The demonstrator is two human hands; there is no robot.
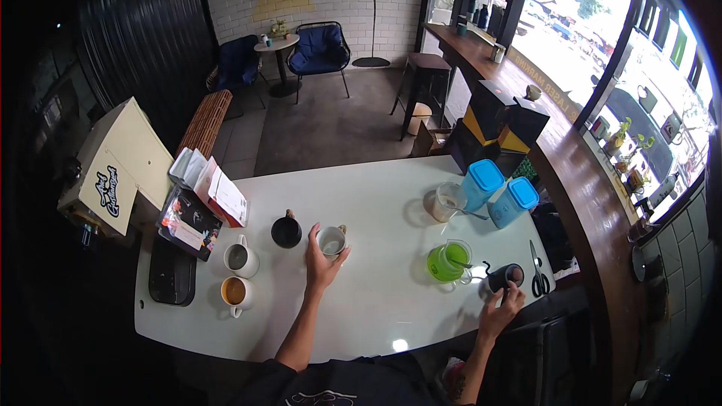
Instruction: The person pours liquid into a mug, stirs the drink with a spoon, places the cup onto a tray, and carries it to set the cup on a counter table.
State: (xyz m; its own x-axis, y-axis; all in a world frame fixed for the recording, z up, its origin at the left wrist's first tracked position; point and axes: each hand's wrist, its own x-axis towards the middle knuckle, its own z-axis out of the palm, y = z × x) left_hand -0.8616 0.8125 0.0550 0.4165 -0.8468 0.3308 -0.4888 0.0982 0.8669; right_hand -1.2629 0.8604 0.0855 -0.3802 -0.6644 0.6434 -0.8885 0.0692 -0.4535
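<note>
My left hand point(323, 265) is curled around a pale cup point(331, 242) standing on the white table. Just left of that cup is a black mug point(286, 231) with a light brown handle. At the right, the fingers of my right hand point(502, 312) close at the near side of a small black gooseneck kettle point(498, 278); its handle is mostly hidden. Beside the kettle's spout stands a clear jug of green liquid point(445, 262) with a spoon in it. Black scissors point(539, 274) lie to the right of the kettle.
Two white mugs, one grey inside point(247, 258) and one orange-brown inside point(234, 295), stand at the left near a black tray point(171, 302). Behind the jug are a clear pitcher point(448, 203) and two blue-lidded containers point(485, 174). A card holder point(222, 195) occupies the far left edge.
</note>
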